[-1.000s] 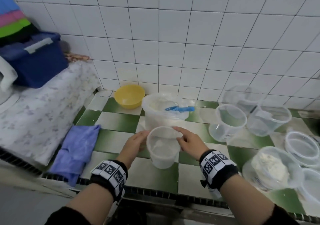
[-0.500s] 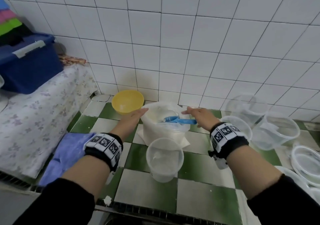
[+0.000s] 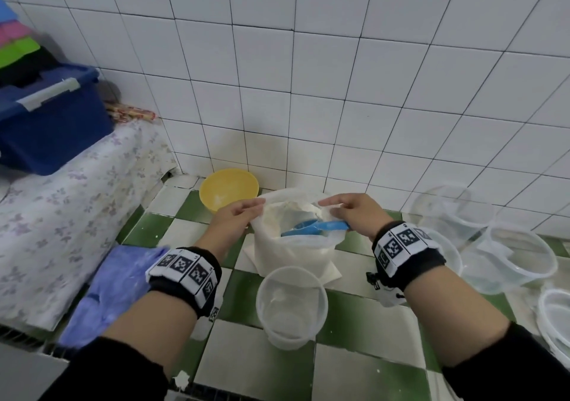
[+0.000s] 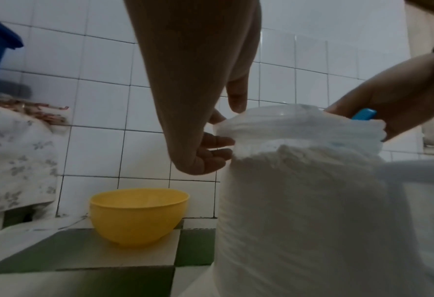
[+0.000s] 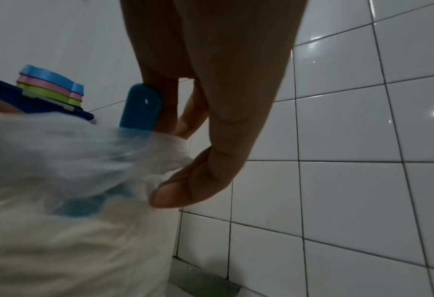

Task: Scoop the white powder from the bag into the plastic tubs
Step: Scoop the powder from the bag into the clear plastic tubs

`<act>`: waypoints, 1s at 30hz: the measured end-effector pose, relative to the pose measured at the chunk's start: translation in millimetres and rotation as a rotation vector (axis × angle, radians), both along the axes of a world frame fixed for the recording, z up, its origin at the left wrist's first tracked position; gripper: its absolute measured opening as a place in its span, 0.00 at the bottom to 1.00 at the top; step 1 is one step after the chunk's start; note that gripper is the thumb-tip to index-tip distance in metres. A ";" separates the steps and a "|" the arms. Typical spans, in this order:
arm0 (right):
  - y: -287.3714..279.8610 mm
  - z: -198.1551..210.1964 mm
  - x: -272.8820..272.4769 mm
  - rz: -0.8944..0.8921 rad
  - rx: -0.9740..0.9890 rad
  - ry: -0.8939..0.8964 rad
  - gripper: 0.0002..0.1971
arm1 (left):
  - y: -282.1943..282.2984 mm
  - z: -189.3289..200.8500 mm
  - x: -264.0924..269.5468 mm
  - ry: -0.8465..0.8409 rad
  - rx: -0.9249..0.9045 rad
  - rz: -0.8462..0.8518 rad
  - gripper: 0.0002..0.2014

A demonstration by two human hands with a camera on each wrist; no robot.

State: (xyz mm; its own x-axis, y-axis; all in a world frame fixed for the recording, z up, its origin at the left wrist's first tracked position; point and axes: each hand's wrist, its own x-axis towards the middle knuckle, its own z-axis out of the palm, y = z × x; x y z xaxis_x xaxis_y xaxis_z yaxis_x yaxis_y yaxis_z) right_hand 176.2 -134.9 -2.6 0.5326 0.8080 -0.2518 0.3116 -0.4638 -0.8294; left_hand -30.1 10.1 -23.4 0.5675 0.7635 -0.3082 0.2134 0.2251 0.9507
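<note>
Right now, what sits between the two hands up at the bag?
In the head view, the open mouth of the bag spans from left hand to right hand. Inside lie white powder and the blue scoop.

So the bag (image 3: 290, 246) sits mid-counter, my left hand (image 3: 234, 218) on its left rim and my right hand (image 3: 354, 212) on the right rim. The scoop (image 3: 311, 227) is lying in the bag's mouth, handle poking right. One tub (image 3: 291, 305) is right in front of the bag, a bowl (image 3: 228, 187) behind-left against the wall, more tubs (image 3: 505, 255) off to the right, a cloth (image 3: 114, 289) left.
</note>
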 end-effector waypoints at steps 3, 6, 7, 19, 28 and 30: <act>1.4 -5.8 1.0 -0.058 0.006 0.097 0.23 | 3.2 -2.8 2.4 -0.085 -0.162 -0.004 0.15; 2.8 -12.4 5.6 -0.204 0.047 0.381 0.26 | 6.6 -8.7 1.0 -0.201 -0.372 0.054 0.15; 2.8 -15.0 7.3 -0.246 0.055 0.476 0.26 | 7.9 -11.7 0.1 -0.243 -0.431 0.080 0.15; -8.7 -29.1 12.0 -0.403 0.249 0.932 0.21 | 5.2 -18.2 -7.3 -0.333 -0.533 0.129 0.14; -24.3 -27.3 -4.0 -0.498 0.245 1.067 0.28 | 1.5 -21.3 -21.7 -0.300 -0.672 0.084 0.24; -21.8 -30.9 -5.2 -0.579 0.339 1.203 0.27 | -3.0 -27.5 -19.6 -0.386 -0.717 0.156 0.23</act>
State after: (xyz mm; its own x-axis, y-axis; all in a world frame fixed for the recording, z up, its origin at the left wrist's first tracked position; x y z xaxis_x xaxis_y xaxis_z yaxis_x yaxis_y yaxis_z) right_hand 171.0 -156.7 -33.5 0.4075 0.6616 -0.6295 -0.8382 -0.0026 -0.5454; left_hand -49.6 7.1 -51.0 0.6369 0.5346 -0.5555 -0.1819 0.8044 0.5656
